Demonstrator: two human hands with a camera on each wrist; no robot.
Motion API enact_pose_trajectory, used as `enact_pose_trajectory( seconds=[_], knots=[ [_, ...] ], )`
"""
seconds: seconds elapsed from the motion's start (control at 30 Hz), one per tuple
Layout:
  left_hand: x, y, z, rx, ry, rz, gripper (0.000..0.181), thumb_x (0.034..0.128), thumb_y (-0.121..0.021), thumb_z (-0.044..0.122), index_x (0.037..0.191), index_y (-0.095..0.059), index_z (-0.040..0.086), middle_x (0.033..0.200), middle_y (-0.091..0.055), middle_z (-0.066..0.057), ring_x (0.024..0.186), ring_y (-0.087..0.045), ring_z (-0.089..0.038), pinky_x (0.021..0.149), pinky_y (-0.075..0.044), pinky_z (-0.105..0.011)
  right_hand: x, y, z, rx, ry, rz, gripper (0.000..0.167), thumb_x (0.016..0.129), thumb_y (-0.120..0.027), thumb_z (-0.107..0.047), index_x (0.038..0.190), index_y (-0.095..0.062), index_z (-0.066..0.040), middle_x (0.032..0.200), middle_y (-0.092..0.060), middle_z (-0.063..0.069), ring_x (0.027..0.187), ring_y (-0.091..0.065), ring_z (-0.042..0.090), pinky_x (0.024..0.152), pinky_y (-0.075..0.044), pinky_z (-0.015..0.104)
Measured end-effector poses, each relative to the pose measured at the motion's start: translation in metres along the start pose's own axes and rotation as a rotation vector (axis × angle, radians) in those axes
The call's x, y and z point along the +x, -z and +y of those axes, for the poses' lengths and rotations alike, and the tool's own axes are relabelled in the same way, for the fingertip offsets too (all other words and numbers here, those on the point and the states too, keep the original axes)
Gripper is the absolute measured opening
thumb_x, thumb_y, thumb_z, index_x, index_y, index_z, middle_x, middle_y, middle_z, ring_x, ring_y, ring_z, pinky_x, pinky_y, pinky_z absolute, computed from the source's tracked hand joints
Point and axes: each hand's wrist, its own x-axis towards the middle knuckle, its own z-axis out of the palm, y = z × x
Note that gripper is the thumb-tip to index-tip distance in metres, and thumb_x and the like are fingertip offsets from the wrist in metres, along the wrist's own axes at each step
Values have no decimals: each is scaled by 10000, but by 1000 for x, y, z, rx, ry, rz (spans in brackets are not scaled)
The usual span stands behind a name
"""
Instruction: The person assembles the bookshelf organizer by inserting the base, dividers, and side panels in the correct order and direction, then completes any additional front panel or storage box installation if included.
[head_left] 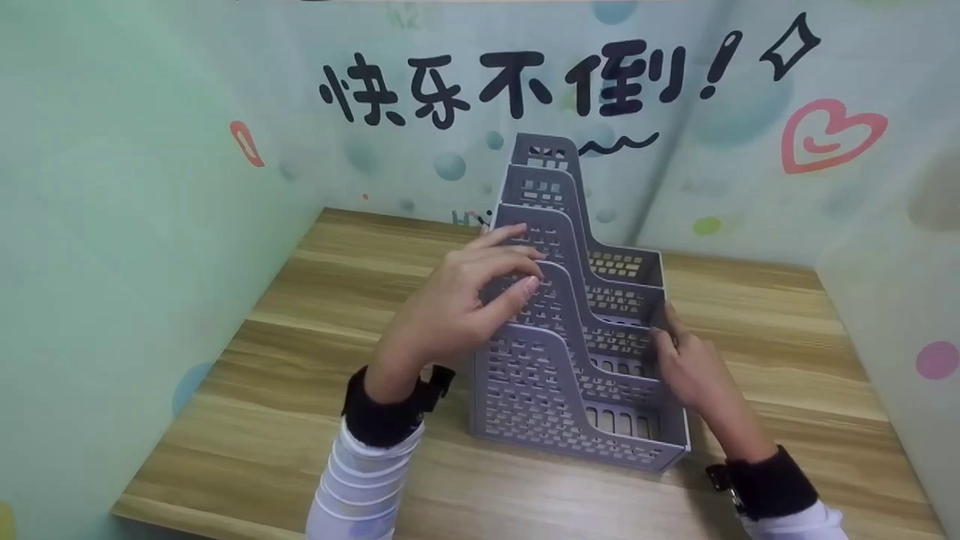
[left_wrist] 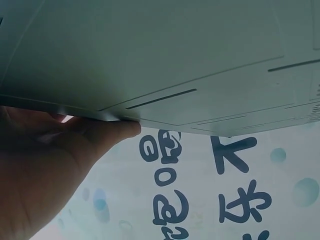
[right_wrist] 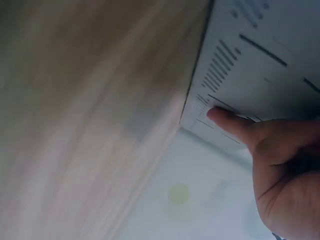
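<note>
A grey plastic file organizer (head_left: 525, 375) stands upright on the table, with several slots, perforated stepped dividers and a tall left side. My left hand (head_left: 457, 300) grips it at that tall side, fingers bent over the divider tops and thumb in front of one divider. In the left wrist view, the organizer's smooth outer wall (left_wrist: 150, 55) hides most of the left fingers. My right hand (head_left: 697, 375) holds the low right side, thumb at the top edge. The right wrist view shows a finger of the right hand (right_wrist: 280, 165) along the slotted outer wall (right_wrist: 280, 85).
The wood-grain table (head_left: 300, 420) extends on both sides of the organizer. Behind it hangs a pale printed backdrop (head_left: 450, 45) with large black characters and coloured dots. Pale panels (head_left: 112, 225) rise along the left and right table edges.
</note>
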Motion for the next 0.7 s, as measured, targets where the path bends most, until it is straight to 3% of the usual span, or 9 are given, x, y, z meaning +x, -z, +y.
enact_pose_trajectory(
  seconds=[0.17,0.27,0.37,0.4,0.5,0.57,0.7],
  knots=[
    [-1,1,-1,-10,-16,-18,307,1046,-597,302,1144,-763,63,1388,-727,-134,1567,-440,-319,1342,-262,-555,-2,0,0,-62,-36,-24,721,1126,-159,-549,1718,-138,-137,1569,-422,403,1422,-450,627,1168,-386,741],
    [-1,1,-1,-14,-23,-31,312,1016,-663,334,1157,-756,71,1410,-716,-123,1569,-436,-313,1343,-255,-557,-5,2,-2,-89,-32,-45,742,1123,-126,-564,1722,-95,-127,1737,-187,303,1459,-392,633,1149,-384,764],
    [-1,3,0,-8,-60,-13,318,973,-754,335,1148,-756,69,1404,-722,-106,1545,-469,-322,1340,-274,-540,-5,3,-4,-101,14,-44,754,1127,-138,-559,1719,-71,-97,1802,69,163,1498,-343,612,1133,-390,773],
    [-1,4,0,-2,-76,1,319,960,-779,327,1139,-757,64,1393,-728,-108,1531,-486,-327,1334,-293,-532,-5,4,-4,-103,30,-41,754,1130,-147,-552,1717,-71,-85,1805,75,143,1501,-351,599,1132,-396,767],
    [-1,5,0,31,-129,50,310,938,-817,308,1111,-768,56,1339,-756,-100,1471,-553,-328,1305,-364,-491,-4,4,-5,-107,43,-55,759,1129,-123,-558,1715,-46,-81,1757,-165,260,1473,-404,595,1148,-398,747],
    [-1,5,-1,58,-154,81,295,940,-817,300,1093,-772,52,1301,-772,-102,1432,-589,-323,1285,-400,-470,-4,6,-5,-122,30,-79,777,1122,-94,-577,1713,-44,-73,1638,-345,377,1423,-454,618,1139,-407,745],
    [-4,10,-10,156,-158,167,268,957,-800,290,1079,-779,51,1245,-791,-105,1364,-642,-320,1255,-441,-455,-14,20,-11,-196,39,-114,813,1126,-95,-585,1679,-203,1,1439,-506,468,1297,-534,667,1054,-458,765]
  ],
)
